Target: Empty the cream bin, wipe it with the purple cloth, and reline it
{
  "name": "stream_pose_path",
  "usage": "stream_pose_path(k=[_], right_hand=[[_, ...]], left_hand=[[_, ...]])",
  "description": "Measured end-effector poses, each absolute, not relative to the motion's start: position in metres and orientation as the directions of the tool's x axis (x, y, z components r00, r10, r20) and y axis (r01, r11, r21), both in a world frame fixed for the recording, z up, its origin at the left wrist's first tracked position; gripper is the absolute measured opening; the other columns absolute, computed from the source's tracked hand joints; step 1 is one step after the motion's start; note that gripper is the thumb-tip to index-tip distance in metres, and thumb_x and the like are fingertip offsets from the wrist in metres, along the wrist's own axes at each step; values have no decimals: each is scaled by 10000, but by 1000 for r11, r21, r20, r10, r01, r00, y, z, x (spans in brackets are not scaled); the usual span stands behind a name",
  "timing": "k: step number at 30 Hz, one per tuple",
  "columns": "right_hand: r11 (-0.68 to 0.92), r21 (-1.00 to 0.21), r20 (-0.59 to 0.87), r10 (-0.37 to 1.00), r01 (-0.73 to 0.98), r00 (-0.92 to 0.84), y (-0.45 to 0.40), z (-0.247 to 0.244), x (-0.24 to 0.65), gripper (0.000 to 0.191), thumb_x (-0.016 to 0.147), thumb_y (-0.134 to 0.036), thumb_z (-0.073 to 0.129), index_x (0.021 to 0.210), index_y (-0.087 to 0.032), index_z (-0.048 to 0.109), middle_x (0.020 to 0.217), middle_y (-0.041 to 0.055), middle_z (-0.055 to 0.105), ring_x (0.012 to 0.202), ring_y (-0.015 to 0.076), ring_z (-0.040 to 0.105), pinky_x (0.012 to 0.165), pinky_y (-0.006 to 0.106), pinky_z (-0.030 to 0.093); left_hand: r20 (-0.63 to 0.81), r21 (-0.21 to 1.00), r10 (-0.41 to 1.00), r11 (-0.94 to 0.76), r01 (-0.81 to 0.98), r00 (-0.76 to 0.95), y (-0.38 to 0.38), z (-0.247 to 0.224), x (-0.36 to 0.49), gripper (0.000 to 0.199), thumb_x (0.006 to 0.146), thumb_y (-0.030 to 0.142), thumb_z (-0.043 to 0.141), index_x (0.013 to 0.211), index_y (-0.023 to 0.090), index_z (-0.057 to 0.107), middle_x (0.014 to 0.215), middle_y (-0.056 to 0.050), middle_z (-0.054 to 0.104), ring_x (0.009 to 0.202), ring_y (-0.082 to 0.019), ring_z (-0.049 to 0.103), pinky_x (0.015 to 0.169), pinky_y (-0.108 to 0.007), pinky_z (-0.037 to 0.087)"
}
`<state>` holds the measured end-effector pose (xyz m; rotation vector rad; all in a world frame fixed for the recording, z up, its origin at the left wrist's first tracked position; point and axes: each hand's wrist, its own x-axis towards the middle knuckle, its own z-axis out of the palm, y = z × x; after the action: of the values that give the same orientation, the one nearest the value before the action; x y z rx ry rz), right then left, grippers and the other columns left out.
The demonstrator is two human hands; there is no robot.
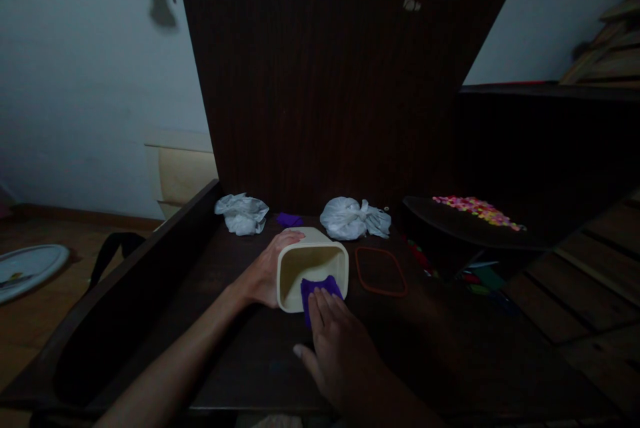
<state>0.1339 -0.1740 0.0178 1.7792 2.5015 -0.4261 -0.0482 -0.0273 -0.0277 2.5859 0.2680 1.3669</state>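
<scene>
A cream plastic container [339, 256] lies on its side on the dark wooden surface, its open mouth facing me. My left hand [270, 268] grips it from the left, with fingers over the top. At the mouth's lower right, a purple cloth [320, 287] hangs over the rim, part of it inside. My right hand [330, 331] presses the cloth there with its fingers together and the thumb held apart. An orange-brown rectangular ring [381, 272], like a lid seal, lies flat right of the container. Behind the container is another purple piece [289, 220].
Two knotted pale plastic bags, a left bag [242, 215] and a right bag [353, 219], sit against the dark upright panel [325, 95]. On the right, a dark corner shelf [450, 223] bears many small colourful pieces. A raised wooden side edge [135, 281] borders the left.
</scene>
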Motion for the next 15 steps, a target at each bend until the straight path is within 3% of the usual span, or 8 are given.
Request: stream_pose_path(k=[4, 9, 12, 15], right_hand=[[280, -159, -264, 912, 947, -314, -163, 31, 132, 939, 942, -557, 617, 1553, 99, 337, 1613, 346, 303, 1521, 442, 311, 1279, 501, 227], [381, -154, -336, 847, 912, -411, -139, 43, 131, 1121, 864, -636, 682, 1531, 175, 290, 1589, 413, 287, 1514, 467, 312, 1275, 490, 220], [436, -151, -342, 819, 887, -461, -119, 42, 130, 1134, 808, -680, 718, 1492, 165, 395, 1540, 403, 403, 1471, 456, 402, 1253, 454, 274], [469, -152, -335, 803, 870, -492, -97, 34, 126, 1133, 715, -724, 769, 1473, 75, 501, 1509, 348, 494, 1434, 453, 460, 1226, 464, 317]], left_hand=[[783, 253, 250, -964, 76, 569, -27, -27, -48, 1148, 604, 489, 894, 1538, 251, 270, 1387, -199, 512, 1322, -450, 530, 1111, -697, 439], [778, 240, 238, -968, 74, 581, -27, -28, -49, 1163, 615, 497, 902, 1550, 215, 271, 1411, -227, 503, 1343, -465, 517, 1127, -721, 404], [766, 244, 243, -966, 80, 595, -28, -29, -50, 1173, 618, 499, 906, 1559, 230, 259, 1436, -224, 493, 1361, -469, 507, 1132, -740, 389], [770, 255, 256, -963, 87, 585, -29, -29, -50, 1180, 617, 484, 911, 1564, 254, 245, 1442, -209, 492, 1365, -459, 507, 1132, -739, 396]])
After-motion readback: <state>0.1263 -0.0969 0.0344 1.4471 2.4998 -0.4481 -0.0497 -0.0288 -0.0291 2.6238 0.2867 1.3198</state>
